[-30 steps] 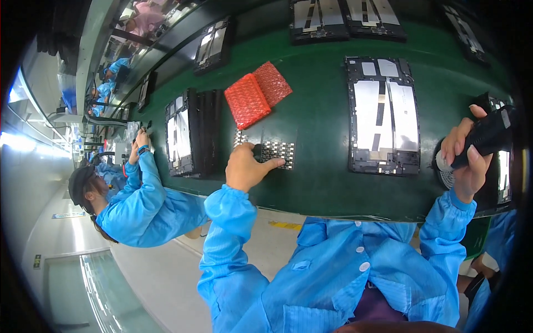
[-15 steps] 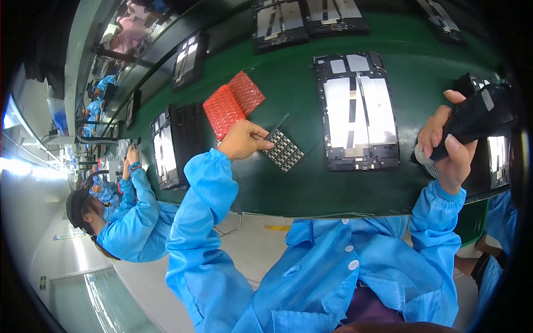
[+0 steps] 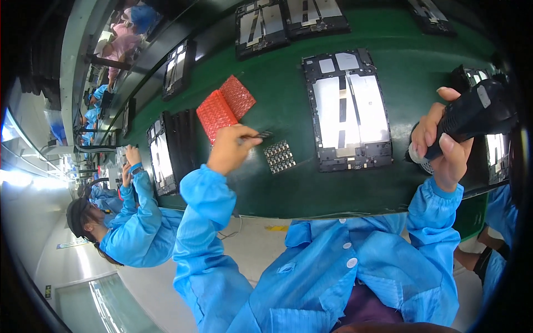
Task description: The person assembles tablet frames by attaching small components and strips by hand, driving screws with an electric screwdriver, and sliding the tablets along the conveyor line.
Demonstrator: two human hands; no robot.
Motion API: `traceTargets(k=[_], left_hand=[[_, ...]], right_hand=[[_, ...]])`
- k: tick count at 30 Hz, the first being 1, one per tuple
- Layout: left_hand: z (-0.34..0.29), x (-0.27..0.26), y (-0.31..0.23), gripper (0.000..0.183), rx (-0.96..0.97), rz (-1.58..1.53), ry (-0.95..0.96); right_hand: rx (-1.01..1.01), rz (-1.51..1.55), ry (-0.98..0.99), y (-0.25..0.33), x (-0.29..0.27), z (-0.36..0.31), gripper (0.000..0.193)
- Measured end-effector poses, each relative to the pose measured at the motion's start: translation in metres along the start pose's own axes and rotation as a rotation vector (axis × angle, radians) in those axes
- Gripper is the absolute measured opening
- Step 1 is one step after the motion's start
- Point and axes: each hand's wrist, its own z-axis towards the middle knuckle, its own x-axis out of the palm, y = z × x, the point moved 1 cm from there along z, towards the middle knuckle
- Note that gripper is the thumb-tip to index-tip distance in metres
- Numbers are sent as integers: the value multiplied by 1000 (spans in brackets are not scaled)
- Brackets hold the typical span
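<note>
My left hand (image 3: 229, 151) is closed in a pinch on a thin dark piece (image 3: 260, 136) with a few prong-like ends; its kind I cannot make out. Just right of it, a small sheet of parts in rows (image 3: 279, 157) lies on the bench, apart from my fingers. My right hand (image 3: 442, 145) wraps around a black handheld tool (image 3: 476, 114) with slotted vents and a round mesh end, shaped like a blower. Between my hands lies an open tablet-like device (image 3: 351, 111) with silvery panels and a black frame.
Red bubble-wrap pouches (image 3: 217, 115) lie beyond my left hand on the green bench (image 3: 266, 197). More opened devices (image 3: 260, 28) lie along the back, with another (image 3: 161, 152) beside a black stack at left. A co-worker in blue (image 3: 130, 222) sits at the left.
My left hand has drawn away from the sheet of parts, which now lies by itself on the bench. The right hand still grips the black tool. The whole view has shifted slightly.
</note>
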Motion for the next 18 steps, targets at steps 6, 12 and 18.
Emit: traceTargets(k=[6, 12, 18], left_hand=[[-20, -16, 34, 39, 133, 335, -121], [-16, 34, 4, 34, -158, -53, 4], [-11, 34, 12, 30, -322, -269, 81]], right_hand=[[-31, -24, 36, -3, 0, 4, 65], [-74, -60, 19, -4, 4, 5, 70], [-26, -69, -31, 2, 1, 0, 67]])
